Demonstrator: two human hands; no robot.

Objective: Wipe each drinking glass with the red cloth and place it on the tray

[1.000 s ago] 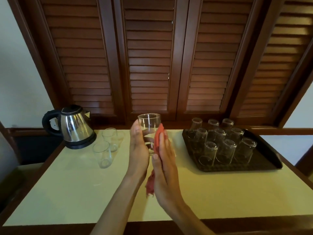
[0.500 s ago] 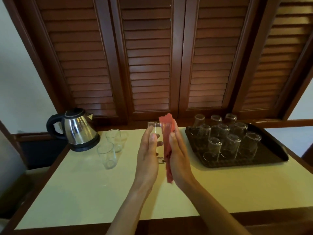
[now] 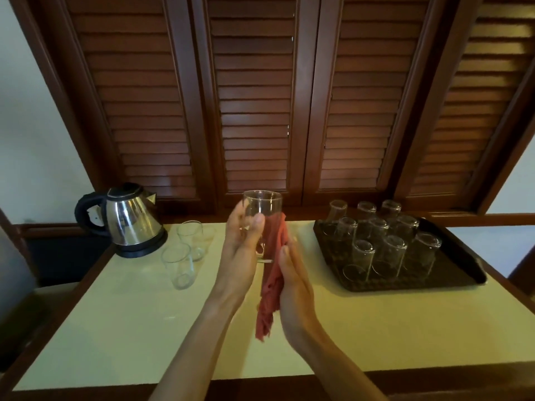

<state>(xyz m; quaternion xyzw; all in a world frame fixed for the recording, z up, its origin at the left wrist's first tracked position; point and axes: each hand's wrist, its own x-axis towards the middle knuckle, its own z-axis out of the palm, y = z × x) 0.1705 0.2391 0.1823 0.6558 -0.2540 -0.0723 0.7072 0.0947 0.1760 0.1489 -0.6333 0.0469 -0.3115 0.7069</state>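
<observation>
My left hand (image 3: 241,253) grips a clear drinking glass (image 3: 263,204) upright above the table's middle, thumb and fingers curled round its lower wall. My right hand (image 3: 292,280) presses the red cloth (image 3: 272,273) against the glass's right side; the cloth hangs down below my palm. Two more glasses (image 3: 181,264) stand upright on the table to the left, next to the kettle. At the right, the dark tray (image 3: 451,273) carries several glasses turned upside down.
A steel electric kettle (image 3: 130,221) with a black handle stands at the table's back left. Brown louvred shutters close off the wall behind. The cream tabletop (image 3: 130,328) has a wooden front edge; bare surface lies in front of my hands.
The glass has risen a little in my left hand, and my right hand with the cloth has slid down along its side. The view has shifted slightly.
</observation>
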